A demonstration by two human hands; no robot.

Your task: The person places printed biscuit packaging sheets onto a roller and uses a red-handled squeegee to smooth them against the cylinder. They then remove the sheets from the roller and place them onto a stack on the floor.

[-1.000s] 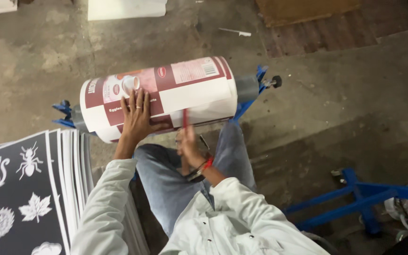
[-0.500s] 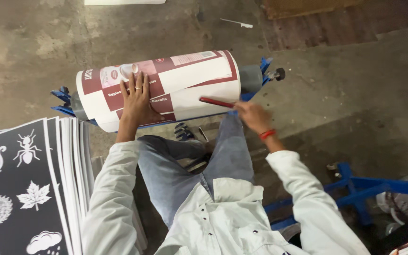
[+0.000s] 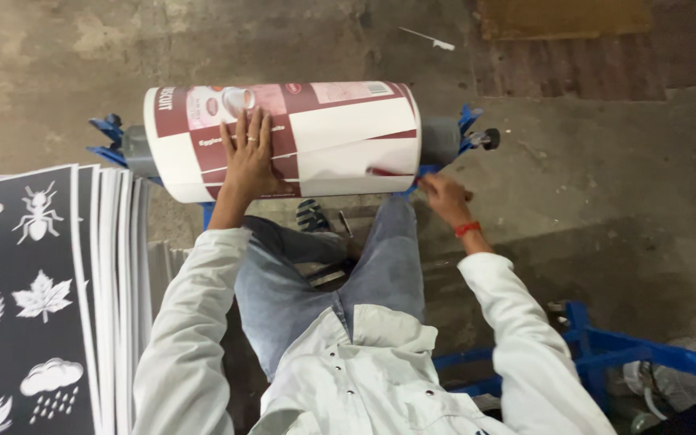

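Both hands were engaged: your left hand (image 3: 250,157) lay flat and open on the printed roll (image 3: 283,141) across the blue stand (image 3: 467,121), while your right hand (image 3: 443,193) pinched a red-handled tool (image 3: 382,171) at its lower edge; steady downward pressure suited that stroke.

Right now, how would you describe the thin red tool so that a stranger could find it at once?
Find the big printed roll lying across the blue stand, with the left hand flat on it. Go to the roll's lower right edge, where the right hand holds the thin red tool. It is the only slim red stick there; the red wristband sits lower, on the wrist.
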